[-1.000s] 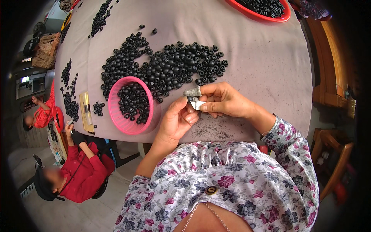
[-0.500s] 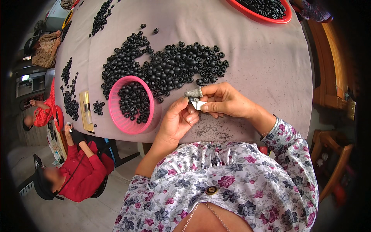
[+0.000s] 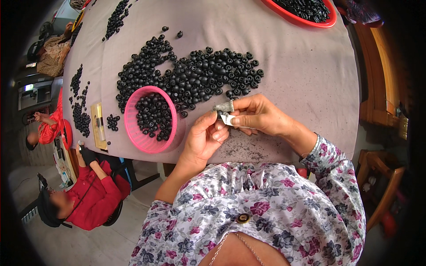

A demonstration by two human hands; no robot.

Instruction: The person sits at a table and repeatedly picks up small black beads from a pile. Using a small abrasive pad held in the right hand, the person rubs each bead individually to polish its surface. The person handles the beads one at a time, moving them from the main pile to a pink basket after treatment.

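Both of my hands meet just above the near edge of the cloth-covered table. My left hand [image 3: 199, 141] is closed in a pinch on a small round black part [image 3: 219, 115], mostly hidden by the fingers. My right hand [image 3: 265, 117] grips a small flat white piece [image 3: 227, 119] between thumb and fingers, held against the black part. A grey cloth finger cover [image 3: 224, 106] sits on the right index fingertip. Left of my hands stands a pink basket [image 3: 128, 119], partly filled with similar black parts. Beyond my hands spreads a large pile of black ring-shaped parts [image 3: 199, 75].
A red basin [image 3: 306, 22] of black pieces stands at the far right. On the left lie a yellowish tray [image 3: 98, 126] and smaller heaps of black parts [image 3: 81, 119]. Dark crumbs [image 3: 244, 150] dot the near cloth. A person in red [image 3: 95, 195] sits at the lower left.
My hands stay together with only a slight shift; the white piece has tilted a little against the black part.
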